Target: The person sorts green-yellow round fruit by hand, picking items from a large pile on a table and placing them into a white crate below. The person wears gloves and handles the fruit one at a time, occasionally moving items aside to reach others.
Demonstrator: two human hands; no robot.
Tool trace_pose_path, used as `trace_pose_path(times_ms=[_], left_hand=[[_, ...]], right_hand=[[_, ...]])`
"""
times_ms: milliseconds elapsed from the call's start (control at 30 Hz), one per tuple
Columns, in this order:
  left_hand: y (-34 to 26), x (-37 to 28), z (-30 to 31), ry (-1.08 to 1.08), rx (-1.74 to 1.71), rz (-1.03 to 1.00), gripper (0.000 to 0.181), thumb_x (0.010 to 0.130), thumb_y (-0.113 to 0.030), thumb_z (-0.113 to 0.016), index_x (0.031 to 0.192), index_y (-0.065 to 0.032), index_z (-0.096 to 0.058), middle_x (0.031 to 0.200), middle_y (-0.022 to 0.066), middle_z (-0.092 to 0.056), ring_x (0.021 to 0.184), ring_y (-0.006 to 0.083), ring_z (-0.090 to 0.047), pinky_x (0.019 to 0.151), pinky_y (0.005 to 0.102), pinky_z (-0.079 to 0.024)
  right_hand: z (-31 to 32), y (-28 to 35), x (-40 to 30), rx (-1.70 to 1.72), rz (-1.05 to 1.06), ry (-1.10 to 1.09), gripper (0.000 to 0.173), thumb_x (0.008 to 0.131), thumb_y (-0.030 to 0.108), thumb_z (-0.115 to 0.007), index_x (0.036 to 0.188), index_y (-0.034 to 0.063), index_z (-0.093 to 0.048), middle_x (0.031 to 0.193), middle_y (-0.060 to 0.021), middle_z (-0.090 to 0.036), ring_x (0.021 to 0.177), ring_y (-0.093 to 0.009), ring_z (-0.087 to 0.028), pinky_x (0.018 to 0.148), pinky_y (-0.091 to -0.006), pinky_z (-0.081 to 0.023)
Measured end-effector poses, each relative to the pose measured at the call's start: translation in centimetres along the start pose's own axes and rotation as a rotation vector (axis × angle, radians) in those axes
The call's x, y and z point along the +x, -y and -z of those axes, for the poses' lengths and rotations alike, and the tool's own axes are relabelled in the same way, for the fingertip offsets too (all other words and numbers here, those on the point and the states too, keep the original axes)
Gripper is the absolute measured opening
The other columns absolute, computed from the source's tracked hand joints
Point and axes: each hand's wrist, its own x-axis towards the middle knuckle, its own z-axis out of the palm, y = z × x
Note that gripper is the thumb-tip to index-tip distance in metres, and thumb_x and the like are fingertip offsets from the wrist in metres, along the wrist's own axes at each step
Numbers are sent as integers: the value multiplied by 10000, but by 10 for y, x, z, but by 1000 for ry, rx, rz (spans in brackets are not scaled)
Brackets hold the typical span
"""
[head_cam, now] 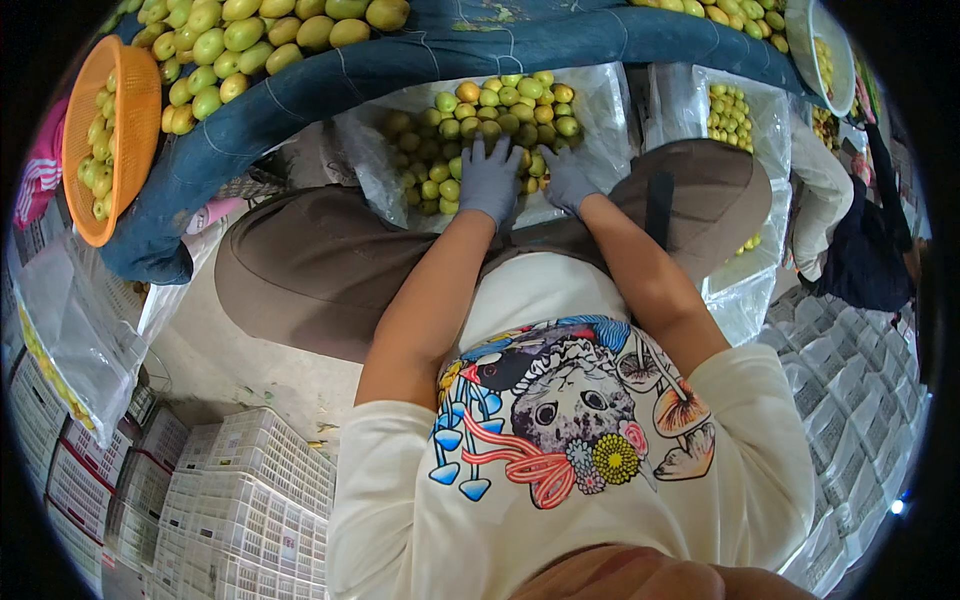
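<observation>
In front of me, between my knees, lies a crate lined with clear plastic film (611, 124) and filled with small green and yellowish round fruits (510, 96), perhaps jujubes. My left hand (489, 176), in a grey glove, rests on the fruits near the middle with its fingers spread. My right hand (568, 178), gloved alike, is at the right part of the crate, its fingertips against the fruits by the near side. No fruit shows clearly inside either hand; what lies under the palms is hidden.
A padded blue cloth rim (390, 66) curves beyond the crate, with piled fruits (247, 37) behind it. An orange plastic basket (135, 139) stands left, a pale basket (840, 60) right. Stacked white crates (255, 495) are lower left. Another person (862, 247) is at the far right.
</observation>
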Motion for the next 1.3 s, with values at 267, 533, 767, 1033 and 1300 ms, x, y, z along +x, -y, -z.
trace_pose_path(times_ms=[267, 533, 767, 1033, 1300], left_hand=[[46, 42, -30, -101, 178, 19, 683, 827, -391, -620, 1442, -329, -330, 1563, 9, -147, 1423, 407, -63, 1129, 575, -122], [109, 46, 11, 146, 284, 141, 704, 863, -494, -529, 1482, -335, -234, 1569, 27, -135, 1430, 326, -101, 1132, 585, -90], [106, 52, 31, 282, 418, 115, 776, 865, -627, -464, 1505, -310, -159, 1566, 56, -142, 1421, 336, -140, 1150, 515, -142], [87, 86, 58, 680, 324, 237, 785, 836, -496, -610, 1486, -240, -251, 1546, 132, -204, 1402, 349, -230, 1133, 429, -237], [-16, 7, 243, 230, -92, -309, 395, 879, -204, -600, 1238, -52, -535, 1136, 205, -596, 1069, 373, -565, 946, 406, -447]], right_hand=[[1, 15, 6, -233, 188, -265, 566, 888, 433, -532, 1405, 228, -422, 1544, -162, -178, 1401, -425, -152, 1104, -573, -161], [12, 16, 64, -116, 153, -128, 624, 875, 544, -468, 1418, 245, -398, 1570, -143, -73, 1418, -431, -72, 1105, -598, -146], [47, 20, 88, -130, 261, 158, 614, 817, 565, -533, 1201, 96, -636, 1344, -178, -511, 1367, -375, -279, 1111, -544, -192], [257, 50, -63, 675, 738, -21, 322, 915, 333, -598, 1027, 41, -675, 913, -57, -682, 856, -121, -601, 800, -276, -480], [343, -47, 14, -126, 81, -647, 569, 968, 472, -392, 1435, 156, -316, 1429, -227, -356, 1280, -509, -331, 1052, -504, -318]])
